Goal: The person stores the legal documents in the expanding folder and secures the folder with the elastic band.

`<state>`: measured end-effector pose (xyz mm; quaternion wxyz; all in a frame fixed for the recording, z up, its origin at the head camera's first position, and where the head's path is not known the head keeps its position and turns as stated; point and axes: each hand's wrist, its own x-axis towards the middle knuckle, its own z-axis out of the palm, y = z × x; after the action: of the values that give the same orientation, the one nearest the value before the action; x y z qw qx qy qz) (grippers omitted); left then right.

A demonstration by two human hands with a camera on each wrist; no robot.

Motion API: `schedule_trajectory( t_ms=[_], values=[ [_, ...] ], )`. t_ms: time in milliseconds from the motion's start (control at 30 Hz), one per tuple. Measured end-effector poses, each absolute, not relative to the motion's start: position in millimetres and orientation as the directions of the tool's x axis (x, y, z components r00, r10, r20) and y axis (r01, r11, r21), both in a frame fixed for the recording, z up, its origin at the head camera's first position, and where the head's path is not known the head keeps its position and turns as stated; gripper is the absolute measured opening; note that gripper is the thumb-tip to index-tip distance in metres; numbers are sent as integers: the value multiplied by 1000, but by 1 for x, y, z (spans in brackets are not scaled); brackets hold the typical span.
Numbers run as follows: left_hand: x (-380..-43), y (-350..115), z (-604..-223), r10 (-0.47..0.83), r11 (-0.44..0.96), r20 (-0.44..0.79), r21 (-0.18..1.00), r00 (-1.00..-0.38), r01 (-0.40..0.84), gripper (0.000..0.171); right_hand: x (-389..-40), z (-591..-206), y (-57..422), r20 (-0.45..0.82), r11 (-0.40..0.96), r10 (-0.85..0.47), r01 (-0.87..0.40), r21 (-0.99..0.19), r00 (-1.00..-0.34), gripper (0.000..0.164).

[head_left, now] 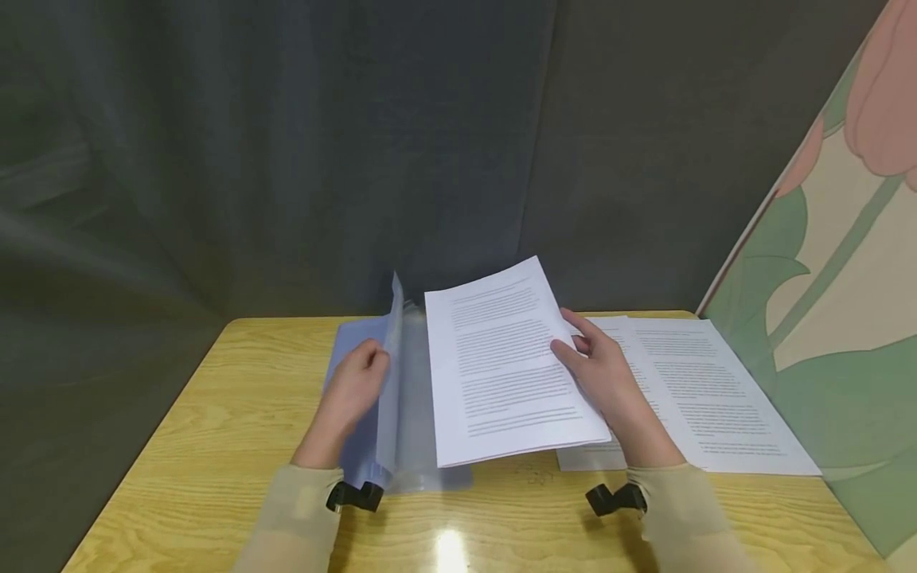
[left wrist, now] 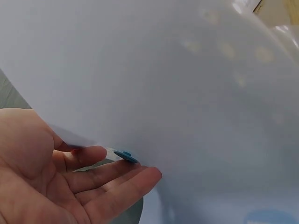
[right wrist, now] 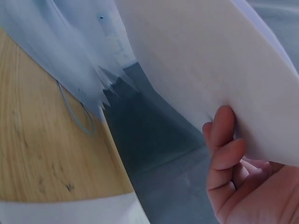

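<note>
I see a dark grey cloth curtain hanging down the left side and along the back of the room. In front of it stands a yellow wooden table with wavy lines in the wood. Make the held papers the middle of a clock, with twelve by the curtain.

At nine o'clock a see-through blue plastic folder lies on the table, one cover lifted up. The person's left hand holds that cover by its edge, near a little round blue snap button. Its fingers are bent in close; I can't tell just where the thumb sits.

In the middle, a thin pile of white printed paper is up off the table and tilted. Below it, near six o'clock, the wood has small dark marks, and at seven a shiny spot of light.

At three o'clock the right hand pinches the pile's right edge, thumb in front, bent fingers behind. Just past it, loose white printed sheets lie flat on the table, one partly over another. Farthest right, from two o'clock to four, leans a cream wall covering with pink flowers and green leaves.
</note>
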<state>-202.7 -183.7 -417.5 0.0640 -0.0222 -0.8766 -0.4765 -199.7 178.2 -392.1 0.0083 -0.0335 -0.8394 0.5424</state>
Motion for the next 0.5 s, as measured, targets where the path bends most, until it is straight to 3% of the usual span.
schedule_trajectory(
  t_ms=[500],
  values=[
    [-202, -176, -418, -18, 550, 143, 828, -990, 110, 20, -209, -401, 145, -28, 398, 14, 31, -917, -1000, 64]
  ],
)
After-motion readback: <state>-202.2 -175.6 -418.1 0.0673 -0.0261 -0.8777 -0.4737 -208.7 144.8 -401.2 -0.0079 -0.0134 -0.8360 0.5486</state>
